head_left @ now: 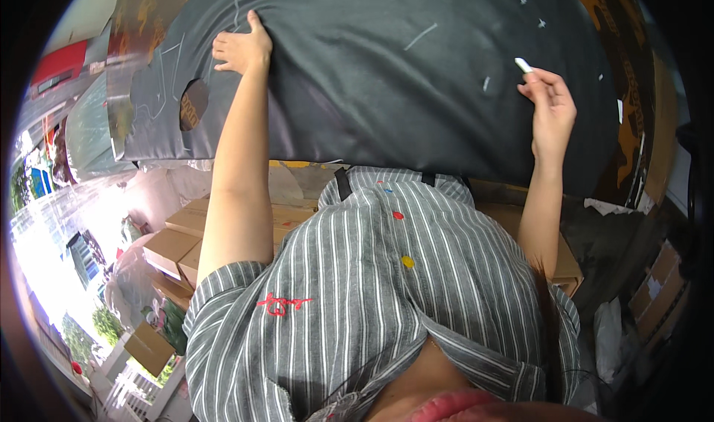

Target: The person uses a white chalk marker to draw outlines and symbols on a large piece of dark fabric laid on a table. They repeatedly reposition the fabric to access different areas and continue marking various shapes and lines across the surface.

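Observation:
A large sheet of black leather-like material lies over the table, creased in soft folds, with white lines and short marks on it. On its left part rests my left hand, fingers spread and pressed flat, holding nothing. Near that hand the sheet has an oval hole and white outlines of shapes. My right hand is raised at the right side, pinching a short white stick of chalk between thumb and fingers. The chalk's tip points up and left; whether it touches the sheet I cannot tell.
The table's brown-and-black patterned surface shows past the sheet's right edge. Cardboard boxes are stacked at the lower left, below table height. More cardboard and a pale plastic bag stand at the lower right.

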Available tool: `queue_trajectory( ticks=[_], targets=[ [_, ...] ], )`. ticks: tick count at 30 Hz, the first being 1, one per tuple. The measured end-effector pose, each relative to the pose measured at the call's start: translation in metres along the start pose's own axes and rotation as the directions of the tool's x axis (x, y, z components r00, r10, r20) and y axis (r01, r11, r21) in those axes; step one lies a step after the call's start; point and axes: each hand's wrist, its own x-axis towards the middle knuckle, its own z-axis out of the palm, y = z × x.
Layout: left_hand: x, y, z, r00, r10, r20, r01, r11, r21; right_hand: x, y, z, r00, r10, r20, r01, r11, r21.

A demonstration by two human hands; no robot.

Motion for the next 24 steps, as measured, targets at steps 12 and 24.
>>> queue_trajectory(
  ticks=[12, 24],
  targets=[
    [0.068, -0.105, -0.045, 0.780, 0.520, 0.348, -0.140, 0.688, -0.712, 0.009, 0.009, 0.212, 0.964, -0.154, 0.218, 0.180, 0.979, -0.101],
    [0.236, -0.446, -0.053, 0.978, 0.008, 0.207, -0.046, 0.983, 0.180, 0.056, 0.050, 0.263, 0.895, -0.396, -0.206, 0.105, 0.635, -0.765]
  ],
)
